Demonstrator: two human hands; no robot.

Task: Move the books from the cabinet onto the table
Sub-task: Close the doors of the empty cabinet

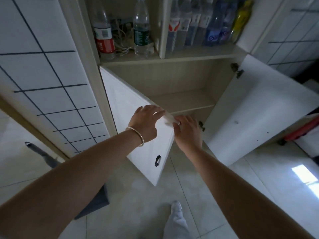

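Observation:
The lower cabinet [183, 100] stands with both white doors swung out. No book shows on its beige inner shelf, and no table is in view. My left hand [145, 123], with a gold bangle on the wrist, lies over the top edge of the left door [155, 152], fingers curled on it. My right hand [188, 133] grips the same door's top outer corner. A black handle [157, 160] sits low on that door. The right door [250, 114] hangs wide and is untouched.
On the shelf above stand a red-labelled bottle [103, 31], a green-labelled bottle [141, 28] and several more bottles [198, 23]. Tiled walls flank the cabinet. My foot [176, 209] is on the pale tile floor. A dark object [96, 200] is at lower left, and something red [303, 130] at right.

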